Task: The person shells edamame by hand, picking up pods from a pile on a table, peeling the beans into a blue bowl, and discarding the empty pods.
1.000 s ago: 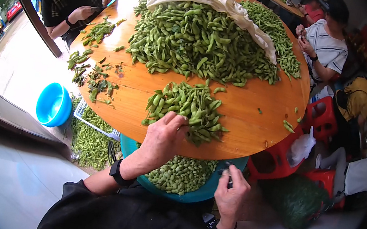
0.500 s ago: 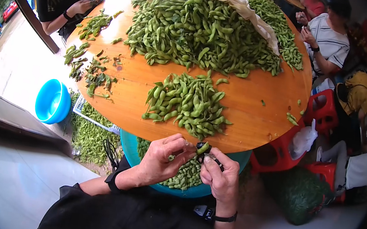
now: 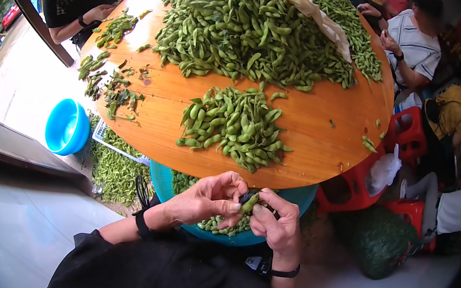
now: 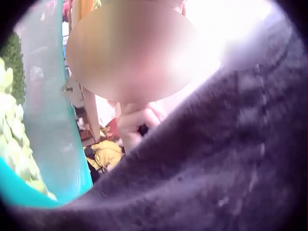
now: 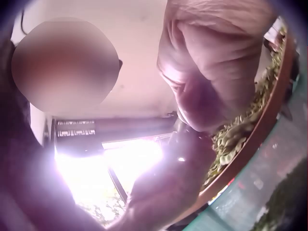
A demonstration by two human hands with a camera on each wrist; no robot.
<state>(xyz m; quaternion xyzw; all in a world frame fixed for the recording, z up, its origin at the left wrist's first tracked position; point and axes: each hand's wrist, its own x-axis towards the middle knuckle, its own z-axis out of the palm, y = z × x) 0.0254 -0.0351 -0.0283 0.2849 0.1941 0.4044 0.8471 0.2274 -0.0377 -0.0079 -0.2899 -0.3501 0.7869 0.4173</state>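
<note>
In the head view, my left hand [image 3: 205, 199] and right hand [image 3: 279, 221] meet just off the table's near edge, above a teal basin [image 3: 161, 184] of shelled green beans [image 3: 225, 224]. Between them is one green soybean pod [image 3: 250, 203], its lower end at the left thumb and forefinger, which pinch it. My right hand grips a small black tool [image 3: 273, 211], mostly hidden by the fingers; its kind cannot be told. A loose pile of soybean pods [image 3: 239, 126] lies on the wooden table [image 3: 148, 144] just beyond. In the right wrist view, the right hand [image 5: 211, 67] is close up.
A large heap of pods [image 3: 246, 34] under a white cloth [image 3: 298, 0] fills the table's far side. Leaf scraps [image 3: 117, 93] lie at left. A blue basin [image 3: 68, 127] and spilled pods stand on the floor; red stools [image 3: 357, 182] are at right. Two people sit across.
My left hand has come back from the near pile to the basin and now holds a pod against the right hand's tool. The right hand has moved slightly up and left.
</note>
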